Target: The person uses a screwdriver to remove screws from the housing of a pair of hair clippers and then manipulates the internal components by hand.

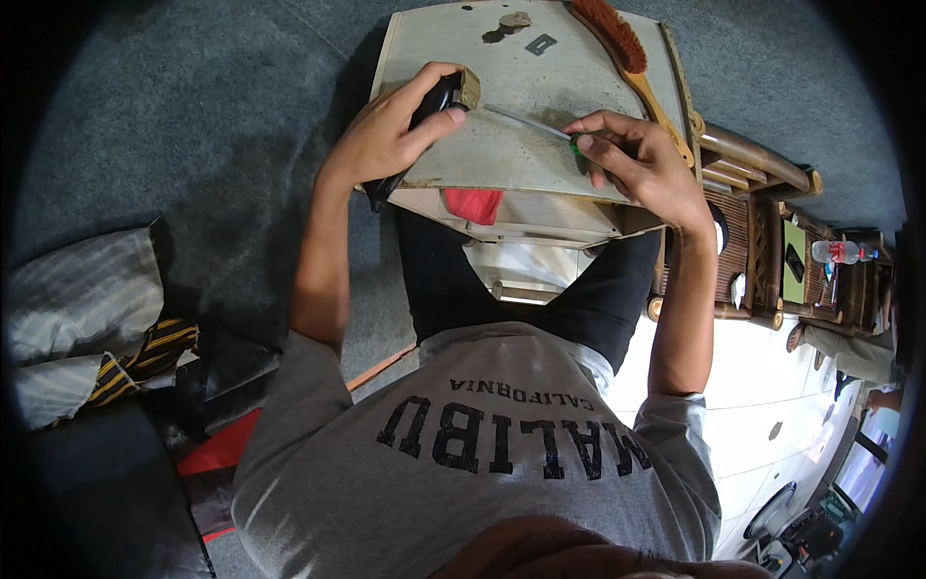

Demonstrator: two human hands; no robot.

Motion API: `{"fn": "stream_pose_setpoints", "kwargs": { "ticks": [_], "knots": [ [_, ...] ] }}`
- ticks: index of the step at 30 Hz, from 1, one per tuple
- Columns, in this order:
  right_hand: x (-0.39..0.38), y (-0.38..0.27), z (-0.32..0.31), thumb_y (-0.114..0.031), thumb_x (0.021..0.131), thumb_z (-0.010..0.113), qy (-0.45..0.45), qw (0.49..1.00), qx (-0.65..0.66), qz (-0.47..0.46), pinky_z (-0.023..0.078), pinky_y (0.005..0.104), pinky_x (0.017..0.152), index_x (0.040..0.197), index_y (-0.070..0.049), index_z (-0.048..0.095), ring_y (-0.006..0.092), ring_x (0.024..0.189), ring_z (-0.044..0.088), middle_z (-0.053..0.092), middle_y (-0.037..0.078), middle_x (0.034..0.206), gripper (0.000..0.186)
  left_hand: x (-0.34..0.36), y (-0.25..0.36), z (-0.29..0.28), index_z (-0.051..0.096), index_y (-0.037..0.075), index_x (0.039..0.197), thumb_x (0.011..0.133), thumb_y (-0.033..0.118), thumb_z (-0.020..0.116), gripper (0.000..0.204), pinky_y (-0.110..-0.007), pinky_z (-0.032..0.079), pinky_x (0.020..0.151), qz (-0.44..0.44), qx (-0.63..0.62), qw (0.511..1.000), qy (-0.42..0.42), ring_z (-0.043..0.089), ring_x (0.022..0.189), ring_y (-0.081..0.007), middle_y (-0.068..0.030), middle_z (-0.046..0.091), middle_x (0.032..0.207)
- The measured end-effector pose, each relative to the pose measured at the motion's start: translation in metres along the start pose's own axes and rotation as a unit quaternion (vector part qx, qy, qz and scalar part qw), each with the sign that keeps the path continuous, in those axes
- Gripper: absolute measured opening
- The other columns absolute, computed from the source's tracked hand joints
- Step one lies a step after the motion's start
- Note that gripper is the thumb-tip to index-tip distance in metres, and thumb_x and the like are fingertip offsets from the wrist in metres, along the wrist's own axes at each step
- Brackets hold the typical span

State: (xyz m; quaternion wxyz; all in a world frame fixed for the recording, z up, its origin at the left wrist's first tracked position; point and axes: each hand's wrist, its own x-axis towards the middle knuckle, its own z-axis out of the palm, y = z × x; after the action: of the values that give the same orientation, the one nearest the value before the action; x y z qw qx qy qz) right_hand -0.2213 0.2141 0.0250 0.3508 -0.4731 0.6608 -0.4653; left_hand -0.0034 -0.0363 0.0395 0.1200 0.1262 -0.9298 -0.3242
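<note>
My left hand is wrapped round a black hair clipper, whose brass-coloured head points up and to the right. The clipper is held just above the pale wooden table. My right hand pinches a screwdriver by its green handle. Its thin metal shaft reaches left, with the tip close to the clipper's head; whether they touch I cannot tell. Farther back on the tabletop lie a small flat grey metal piece and a brownish lump beside a dark patch.
A wooden-handled brush with reddish bristles lies along the table's right side. Red cloth sits on the shelf under the top. Bamboo furniture at the right bears a phone and a plastic bottle. Striped fabric lies at the left.
</note>
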Motion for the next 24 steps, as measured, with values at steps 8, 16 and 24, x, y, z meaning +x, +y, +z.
{"fn": "stream_pose_setpoints", "kwargs": {
  "ticks": [8, 16, 24],
  "knots": [
    [0.002, 0.008, 0.005, -0.022, 0.108, 0.063, 0.011, 0.997, 0.031, -0.068, 0.030, 0.0201, 0.048, 0.126, -0.003, 0.073, -0.0006, 0.054, 0.046, 0.061, -0.003, 0.068, 0.028, 0.006, -0.022, -0.001, 0.057, 0.004, 0.143, 0.106, 0.030, 0.064, 0.046, -0.037, 0.045, 0.110, 0.038, -0.138, 0.990, -0.012, 0.059, 0.126, -0.0199, -0.0116, 0.066, 0.132],
    [-0.001, 0.004, 0.003, -0.021, 0.105, 0.066, 0.000, 0.998, 0.005, -0.056, 0.036, 0.0215, 0.053, 0.125, -0.004, 0.074, 0.0018, 0.062, 0.053, 0.062, -0.004, 0.072, 0.027, 0.008, -0.016, -0.001, 0.061, 0.001, 0.139, 0.098, 0.026, 0.062, 0.048, -0.030, 0.051, 0.087, 0.002, -0.208, 0.978, -0.032, 0.063, 0.093, -0.0146, -0.0080, 0.067, 0.110],
    [0.002, 0.016, 0.012, -0.019, 0.100, 0.073, 0.034, 0.996, -0.010, -0.085, 0.045, 0.0255, 0.059, 0.120, -0.006, 0.077, 0.0046, 0.063, 0.055, 0.070, 0.000, 0.082, 0.024, 0.018, -0.032, -0.006, 0.065, 0.000, 0.136, 0.097, 0.031, 0.059, 0.050, -0.027, 0.053, 0.056, -0.081, -0.210, 0.971, -0.080, 0.062, 0.062, -0.0112, -0.0041, 0.062, 0.083]
  ]
}}
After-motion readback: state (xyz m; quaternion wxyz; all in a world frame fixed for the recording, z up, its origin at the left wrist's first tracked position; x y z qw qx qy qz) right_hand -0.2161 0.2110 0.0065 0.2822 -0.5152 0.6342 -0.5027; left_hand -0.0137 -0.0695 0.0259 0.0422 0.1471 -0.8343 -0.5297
